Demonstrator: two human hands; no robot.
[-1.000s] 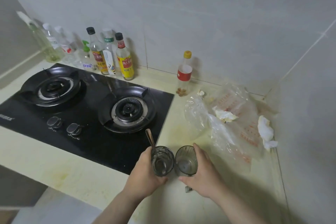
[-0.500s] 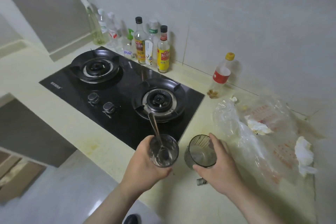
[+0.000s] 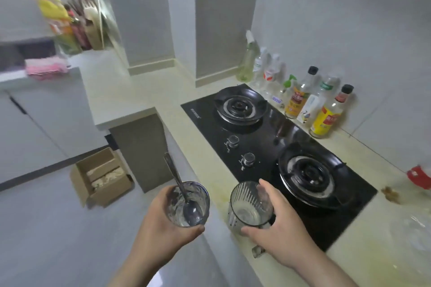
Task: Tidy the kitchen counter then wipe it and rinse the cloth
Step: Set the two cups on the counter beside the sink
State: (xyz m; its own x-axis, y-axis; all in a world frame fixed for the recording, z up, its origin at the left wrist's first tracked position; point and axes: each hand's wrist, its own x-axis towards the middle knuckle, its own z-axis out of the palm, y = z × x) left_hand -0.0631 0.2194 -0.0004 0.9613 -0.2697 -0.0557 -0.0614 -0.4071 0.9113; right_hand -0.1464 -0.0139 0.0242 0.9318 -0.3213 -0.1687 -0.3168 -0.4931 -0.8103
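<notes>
Two glasses, one gripped in each hand, left [image 3: 161, 223] and right [image 3: 277, 230]; tilting may drop the spoon [image 3: 184, 191].

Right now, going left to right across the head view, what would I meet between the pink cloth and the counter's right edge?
From the left: pink cloth → cardboard box on the floor → glass with spoon, gripped by the left hand → ribbed glass, gripped by the right hand → near burner → red-labelled bottle at the frame edge.
</notes>
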